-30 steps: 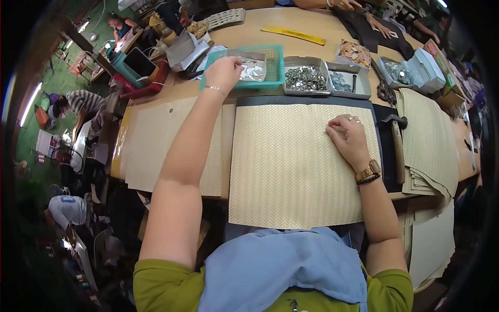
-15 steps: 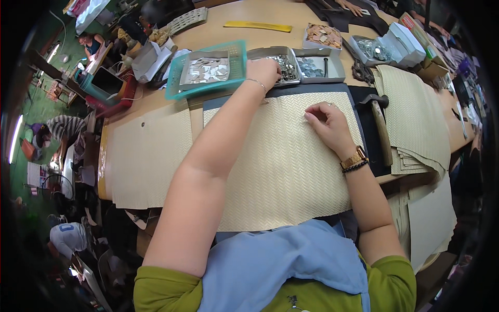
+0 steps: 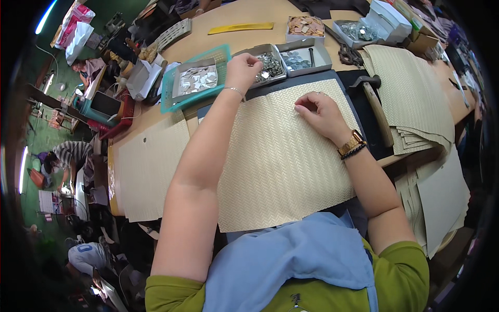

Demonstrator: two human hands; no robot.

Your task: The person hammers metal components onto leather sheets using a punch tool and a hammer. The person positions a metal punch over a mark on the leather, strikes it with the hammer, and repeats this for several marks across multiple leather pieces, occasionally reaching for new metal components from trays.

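Note:
My left hand [image 3: 243,71] is closed in a pinch at the left edge of a box of small shiny metal pieces [image 3: 270,65]. What its fingertips hold, if anything, I cannot make out. Above the cream woven sheet [image 3: 283,161], my right hand [image 3: 323,115] has thumb and forefinger pressed together; whatever may be between them is too small to see. The sheet lies on a dark board [image 3: 306,78]. Left of the metal pieces stands a teal basket [image 3: 167,86] holding a tray of pale flat chips [image 3: 198,79].
A hammer [image 3: 377,109] lies right of the sheet, beside stacked woven sheets [image 3: 410,93]. Plain sheets [image 3: 150,171] are at the left. Farther back are a box of grey discs [image 3: 297,60], a box of tan chips [image 3: 305,26] and a yellow strip [image 3: 240,28]. Other people sit at the far left.
My left hand has drawn back slightly left from over the metal pieces, and its fingertips now show. My right hand stays pinched above the sheet. The whole view has shifted a little.

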